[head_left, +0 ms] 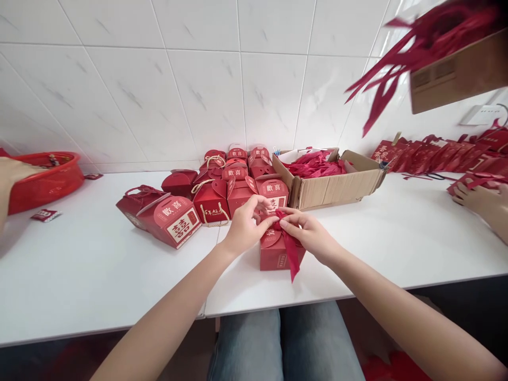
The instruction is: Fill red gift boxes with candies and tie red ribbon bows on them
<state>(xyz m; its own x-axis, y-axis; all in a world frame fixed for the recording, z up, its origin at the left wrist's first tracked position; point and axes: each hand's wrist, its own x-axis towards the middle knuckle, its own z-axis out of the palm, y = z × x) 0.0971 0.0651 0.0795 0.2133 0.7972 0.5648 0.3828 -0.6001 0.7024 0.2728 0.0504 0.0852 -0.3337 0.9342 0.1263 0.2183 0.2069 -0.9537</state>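
Observation:
In front of me a small red gift box [273, 258] stands upright on the white table, close to its front edge. A dark red ribbon [291, 254] sits at the top of the box, and one tail hangs down over the front. My left hand [252, 222] pinches the ribbon from the left, thumb and fingers meeting at the knot. From the right, my right hand [307, 233] grips the same ribbon between thumb and fingers. The fingers partly hide the knot and the lid.
Several red gift boxes [236, 185] stand behind, with two more [169, 217] at left. A cardboard box [337, 190] holds ribbons. At far left a person's hand reaches into a red basin [47, 185]; at right another hand [482, 198] touches a red box. A carton [460, 74] overhangs upper right.

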